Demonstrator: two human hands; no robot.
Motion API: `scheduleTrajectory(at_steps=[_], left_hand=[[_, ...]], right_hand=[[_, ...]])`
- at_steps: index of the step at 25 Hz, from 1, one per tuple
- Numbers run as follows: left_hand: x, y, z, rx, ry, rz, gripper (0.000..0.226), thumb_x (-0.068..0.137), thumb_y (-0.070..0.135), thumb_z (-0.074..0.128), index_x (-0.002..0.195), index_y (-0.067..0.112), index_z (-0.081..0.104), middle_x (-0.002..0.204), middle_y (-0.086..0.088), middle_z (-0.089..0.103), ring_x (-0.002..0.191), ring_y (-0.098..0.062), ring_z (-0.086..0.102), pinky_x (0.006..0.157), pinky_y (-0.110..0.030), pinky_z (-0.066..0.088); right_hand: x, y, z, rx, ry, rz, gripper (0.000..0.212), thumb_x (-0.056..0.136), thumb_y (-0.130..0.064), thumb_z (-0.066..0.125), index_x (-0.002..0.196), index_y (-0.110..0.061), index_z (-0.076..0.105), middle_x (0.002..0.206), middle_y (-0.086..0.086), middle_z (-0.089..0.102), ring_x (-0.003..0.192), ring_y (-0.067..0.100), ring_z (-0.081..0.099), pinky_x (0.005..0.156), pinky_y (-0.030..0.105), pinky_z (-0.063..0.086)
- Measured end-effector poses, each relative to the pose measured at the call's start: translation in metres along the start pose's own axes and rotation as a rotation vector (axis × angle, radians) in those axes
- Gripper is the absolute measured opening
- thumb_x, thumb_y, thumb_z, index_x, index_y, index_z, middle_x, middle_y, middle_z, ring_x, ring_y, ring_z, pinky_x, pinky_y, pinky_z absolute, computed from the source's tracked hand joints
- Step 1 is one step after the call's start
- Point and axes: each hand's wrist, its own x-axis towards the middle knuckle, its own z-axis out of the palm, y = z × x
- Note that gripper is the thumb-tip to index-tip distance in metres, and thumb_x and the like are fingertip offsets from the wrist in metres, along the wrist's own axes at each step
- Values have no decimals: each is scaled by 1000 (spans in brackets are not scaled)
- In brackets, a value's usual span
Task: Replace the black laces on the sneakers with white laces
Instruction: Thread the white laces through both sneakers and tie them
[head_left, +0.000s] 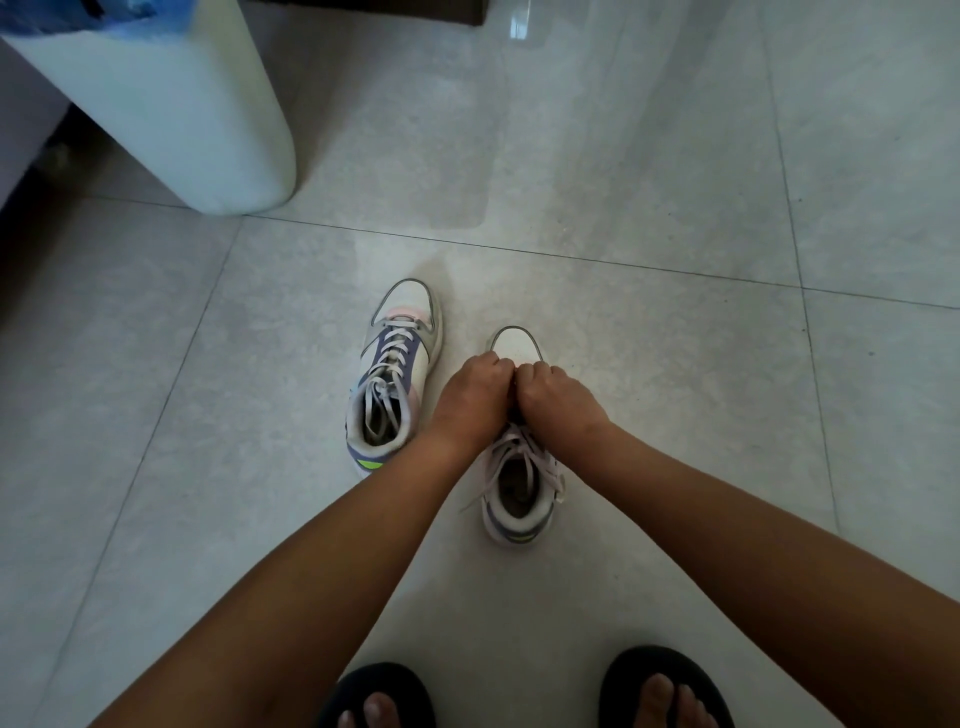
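Two white high-top sneakers stand on the tiled floor, toes pointing away from me. The left sneaker (394, 374) is laced with a pale lace, its ends tucked into the opening. Over the middle of the right sneaker (517, 499), my left hand (470, 395) and my right hand (558, 397) sit knuckle to knuckle with fingers curled down onto its lacing. What they pinch is hidden under the hands. White lace (524, 457) crosses loosely over the right sneaker's opening behind my hands, one end trailing onto the floor at the left.
A tall white bin (171, 119) with a blue liner stands at the back left. My feet in black slippers (379, 696) are at the bottom edge. Grey floor tiles (675, 208) stretch all around.
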Motion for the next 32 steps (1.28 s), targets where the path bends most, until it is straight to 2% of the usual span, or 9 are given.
scheduleTrajectory(at_steps=[2,5,8,11,15,22,25,30,32], left_hand=[[-3,-3,6,-128,86,-10,13,85,7,54,82,-3,61,88,-18,61,84,-32,56,63,-28,29],[-8,-5,16,-127,257,53,20,75,15,50,63,2,58,64,-12,57,60,-29,55,52,-28,34],[-10,-12,25,-195,331,24,17,76,12,51,66,2,61,66,-12,57,61,-28,56,60,-25,33],[-17,-14,23,-411,251,-116,5,83,7,61,82,4,64,82,-10,60,77,-25,58,71,-29,44],[-14,-8,9,-424,-86,-396,26,94,36,49,87,12,56,85,-4,60,85,-23,58,68,-33,42],[0,11,-2,119,-398,-326,37,96,27,40,130,12,40,125,-10,56,113,-26,55,80,-33,39],[0,16,-5,251,-454,-288,42,92,25,46,131,12,42,128,-6,56,116,-24,55,83,-32,40],[-14,19,-5,133,-395,-275,31,95,18,38,124,9,44,122,-10,58,109,-28,57,75,-32,35],[-18,21,-5,128,-322,-252,28,96,14,37,121,9,48,121,-10,58,109,-28,57,73,-32,35]], right_hand=[[-4,7,5,91,23,60,39,35,9,85,58,0,56,51,12,53,38,22,53,33,19,36],[-10,11,14,142,41,39,36,46,10,83,66,1,55,58,14,54,46,25,55,36,24,42],[-8,10,22,239,67,95,31,52,14,77,70,1,56,63,16,55,53,30,57,40,29,44],[-3,14,11,423,60,238,9,85,-6,61,87,0,55,80,12,54,72,29,54,59,34,40],[-5,20,-2,539,-339,491,37,96,-41,43,74,-13,49,74,3,53,71,19,51,61,28,37],[14,7,-14,564,-633,454,27,96,-10,38,107,2,60,115,21,59,94,29,57,72,33,43],[15,10,-18,623,-741,498,16,93,-7,42,100,-2,56,92,13,56,74,25,58,55,32,51],[9,10,-11,630,-631,409,28,97,-12,37,72,-7,48,68,7,50,54,16,50,44,18,42],[8,11,-7,683,-580,392,33,96,-13,38,64,-10,44,62,8,49,52,17,48,49,22,42]])
